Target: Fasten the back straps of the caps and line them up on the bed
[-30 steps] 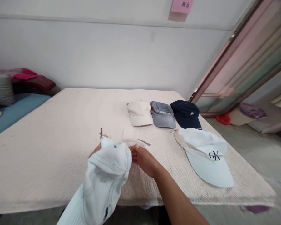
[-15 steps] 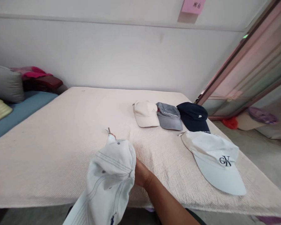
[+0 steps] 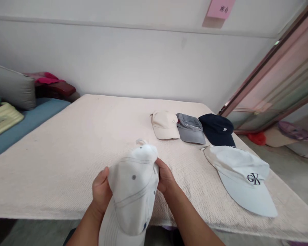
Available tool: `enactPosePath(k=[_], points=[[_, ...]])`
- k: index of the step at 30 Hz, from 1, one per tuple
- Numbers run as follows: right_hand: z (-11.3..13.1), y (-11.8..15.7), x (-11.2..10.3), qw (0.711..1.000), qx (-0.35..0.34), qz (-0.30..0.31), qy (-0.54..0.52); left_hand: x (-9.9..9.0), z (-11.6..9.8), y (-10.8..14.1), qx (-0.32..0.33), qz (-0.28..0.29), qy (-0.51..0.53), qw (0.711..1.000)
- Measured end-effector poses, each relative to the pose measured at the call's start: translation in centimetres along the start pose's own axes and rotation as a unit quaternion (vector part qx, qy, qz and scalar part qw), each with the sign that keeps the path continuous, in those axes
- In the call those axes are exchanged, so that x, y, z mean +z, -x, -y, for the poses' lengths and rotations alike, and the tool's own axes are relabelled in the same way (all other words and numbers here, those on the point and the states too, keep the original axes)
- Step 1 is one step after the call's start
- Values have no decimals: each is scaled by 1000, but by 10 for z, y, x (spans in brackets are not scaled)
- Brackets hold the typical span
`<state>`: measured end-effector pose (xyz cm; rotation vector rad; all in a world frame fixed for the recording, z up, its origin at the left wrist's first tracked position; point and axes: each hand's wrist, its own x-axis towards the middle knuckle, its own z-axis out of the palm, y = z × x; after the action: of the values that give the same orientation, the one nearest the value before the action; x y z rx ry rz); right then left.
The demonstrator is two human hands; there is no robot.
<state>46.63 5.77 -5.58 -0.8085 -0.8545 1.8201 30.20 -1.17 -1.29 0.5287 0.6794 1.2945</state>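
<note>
A white baseball cap (image 3: 133,194) with dark stitching and a small navy emblem is held over the table's near edge, its brim pointing down toward me. My left hand (image 3: 101,190) grips its left side, thumb up along the crown. On the opposite side my right hand (image 3: 165,176) is closed on the cap, its fingertips hidden behind the fabric. To the right lies a larger white cap (image 3: 236,164) with black letters on the front. Farther back sit a cream cap (image 3: 165,125), a grey cap (image 3: 191,129) and a navy cap (image 3: 217,128) in a row.
The table (image 3: 66,153) has a cream textured cloth over it and stands against a white wall (image 3: 118,61). A pink note (image 3: 220,8) hangs on that wall. Cushions, including a grey one (image 3: 12,87), are at left; a sliding door (image 3: 277,82) is at right.
My left hand has come into view and taken hold of the white cap's left side. The cap has turned more upright and shifted right. The view has swung slightly left.
</note>
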Motion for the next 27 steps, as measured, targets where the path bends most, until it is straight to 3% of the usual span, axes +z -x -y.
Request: enactPosePath(k=[2, 5, 8, 12, 15, 20, 24, 27], points=[[-3, 3, 2, 996, 52, 21, -66, -12, -9, -1, 33, -33, 11, 999], [-7, 10, 9, 982, 110, 99, -122, -28, -23, -7, 91, -100, 46, 990], [-12, 12, 14, 975, 116, 135, -132, -36, -31, -13, 72, -143, 61, 985], [-11, 2, 11, 979, 78, 38, -184, -35, -25, -15, -42, -144, 70, 986], [0, -7, 3, 973, 38, -44, -221, -28, -14, -9, -79, -119, 80, 987], [22, -17, -11, 964, -29, -84, -249, -24, 13, 9, -119, -86, 136, 980], [22, -25, -11, 962, -56, -91, -251, -28, 31, 11, -106, -169, 173, 964], [15, -29, -4, 966, -69, -86, -234, -33, 25, 7, -23, -232, 191, 953]])
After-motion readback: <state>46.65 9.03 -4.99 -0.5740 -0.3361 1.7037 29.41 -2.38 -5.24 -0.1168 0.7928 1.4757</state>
